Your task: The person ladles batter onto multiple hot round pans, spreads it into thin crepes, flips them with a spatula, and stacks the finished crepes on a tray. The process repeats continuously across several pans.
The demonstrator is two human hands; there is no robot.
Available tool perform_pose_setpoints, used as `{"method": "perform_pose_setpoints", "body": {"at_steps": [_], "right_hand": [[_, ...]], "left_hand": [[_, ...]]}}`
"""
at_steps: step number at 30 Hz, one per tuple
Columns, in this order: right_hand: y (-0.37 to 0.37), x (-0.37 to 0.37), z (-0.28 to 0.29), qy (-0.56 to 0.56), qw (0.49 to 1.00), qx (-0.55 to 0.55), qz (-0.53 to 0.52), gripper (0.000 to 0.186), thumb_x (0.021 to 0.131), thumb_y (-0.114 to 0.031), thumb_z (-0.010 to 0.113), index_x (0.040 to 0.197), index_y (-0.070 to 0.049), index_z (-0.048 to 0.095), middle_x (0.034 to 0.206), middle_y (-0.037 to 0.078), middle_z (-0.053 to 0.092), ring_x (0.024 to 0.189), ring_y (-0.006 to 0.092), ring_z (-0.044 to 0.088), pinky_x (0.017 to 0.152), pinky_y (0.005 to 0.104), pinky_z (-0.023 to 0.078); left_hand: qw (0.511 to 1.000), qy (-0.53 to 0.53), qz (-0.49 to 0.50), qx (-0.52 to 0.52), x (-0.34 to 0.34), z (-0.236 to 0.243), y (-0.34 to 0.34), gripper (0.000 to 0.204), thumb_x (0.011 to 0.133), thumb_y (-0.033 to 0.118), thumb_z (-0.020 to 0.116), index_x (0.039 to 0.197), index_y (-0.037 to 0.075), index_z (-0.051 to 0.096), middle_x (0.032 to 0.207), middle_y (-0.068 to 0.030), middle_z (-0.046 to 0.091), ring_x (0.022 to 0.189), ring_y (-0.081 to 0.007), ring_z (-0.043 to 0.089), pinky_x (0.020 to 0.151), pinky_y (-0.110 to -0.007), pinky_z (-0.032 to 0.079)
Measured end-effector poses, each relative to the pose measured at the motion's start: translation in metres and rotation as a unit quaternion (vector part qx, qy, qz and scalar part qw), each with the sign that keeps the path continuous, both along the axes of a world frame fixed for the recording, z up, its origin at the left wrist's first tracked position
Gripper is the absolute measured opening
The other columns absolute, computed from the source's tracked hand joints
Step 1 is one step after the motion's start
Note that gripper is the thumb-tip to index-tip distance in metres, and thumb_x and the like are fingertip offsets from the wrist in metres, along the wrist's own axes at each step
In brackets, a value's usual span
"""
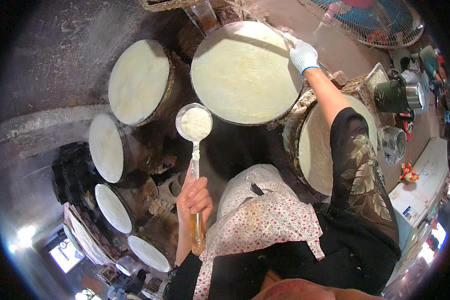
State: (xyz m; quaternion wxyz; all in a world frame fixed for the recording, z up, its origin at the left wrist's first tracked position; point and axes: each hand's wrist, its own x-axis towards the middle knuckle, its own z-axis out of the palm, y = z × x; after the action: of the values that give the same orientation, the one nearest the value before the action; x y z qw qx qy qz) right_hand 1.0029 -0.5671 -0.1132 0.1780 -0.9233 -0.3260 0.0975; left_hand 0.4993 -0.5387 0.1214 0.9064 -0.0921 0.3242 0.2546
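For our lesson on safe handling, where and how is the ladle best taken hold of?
Hold the ladle by its long handle, probably coming from the picture's lower edge, wrapping it as the left hand does: it is slim and points that way, while the bowl at the far end carries pale contents that tipping could spill.

1. No words, numbers or signs can be read.
2. The white box (431, 172) bears faint marks, too small to make out.
3. The small blue-and-white label (410, 214) on it cannot be read.
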Motion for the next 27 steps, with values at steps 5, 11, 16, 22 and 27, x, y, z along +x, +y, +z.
{"method": "perform_pose_setpoints", "body": {"at_steps": [5,11,16,22,27], "right_hand": [[0.011,-0.013,-0.006,-0.096,0.992,0.078,-0.027,0.046,0.097,-0.030,0.062,0.142,-0.034,0.061,0.116,0.015,0.074,0.104,0.0363,0.072,0.085,0.0500,0.058],[0.010,-0.013,0.002,-0.087,0.995,0.050,-0.029,0.049,0.094,-0.031,0.067,0.143,-0.031,0.061,0.117,0.015,0.073,0.106,0.0360,0.071,0.089,0.0484,0.057],[0.004,-0.010,0.015,-0.061,0.992,0.105,0.031,0.048,0.092,-0.030,0.069,0.141,-0.028,0.064,0.123,0.013,0.072,0.110,0.0338,0.070,0.095,0.0439,0.055],[0.013,-0.008,0.020,-0.016,0.999,0.018,0.042,0.045,0.092,-0.042,0.068,0.133,-0.022,0.070,0.122,0.014,0.072,0.111,0.0337,0.070,0.095,0.0429,0.055],[0.034,-0.003,0.015,-0.078,0.994,0.026,0.070,0.037,0.093,-0.045,0.067,0.113,-0.014,0.073,0.111,0.016,0.072,0.104,0.0370,0.070,0.088,0.0478,0.055]], "left_hand": [[0.999,-0.020,0.030,-0.021,-0.007,0.003,0.007,0.049,0.114,0.009,0.031,0.164,0.011,0.030,0.077,-0.0029,0.043,0.048,-0.0057,0.043,0.039,-0.020,0.042],[0.999,-0.014,0.039,-0.029,-0.014,0.001,0.016,0.048,0.115,0.010,0.031,0.163,0.013,0.031,0.077,-0.0027,0.044,0.047,-0.0058,0.042,0.038,-0.020,0.043],[1.000,0.011,0.011,0.008,-0.021,-0.001,0.022,0.052,0.113,0.006,0.035,0.164,0.014,0.030,0.076,0.0001,0.043,0.047,-0.0021,0.040,0.038,-0.017,0.040],[1.000,0.020,0.009,0.020,-0.023,-0.004,0.022,0.051,0.113,0.007,0.037,0.164,0.014,0.030,0.075,0.0018,0.042,0.047,0.0000,0.037,0.037,-0.015,0.037],[0.999,0.038,0.009,0.022,-0.021,-0.004,0.014,0.051,0.114,0.008,0.036,0.164,0.016,0.030,0.075,0.0018,0.042,0.047,-0.0004,0.038,0.038,-0.015,0.037]]}}
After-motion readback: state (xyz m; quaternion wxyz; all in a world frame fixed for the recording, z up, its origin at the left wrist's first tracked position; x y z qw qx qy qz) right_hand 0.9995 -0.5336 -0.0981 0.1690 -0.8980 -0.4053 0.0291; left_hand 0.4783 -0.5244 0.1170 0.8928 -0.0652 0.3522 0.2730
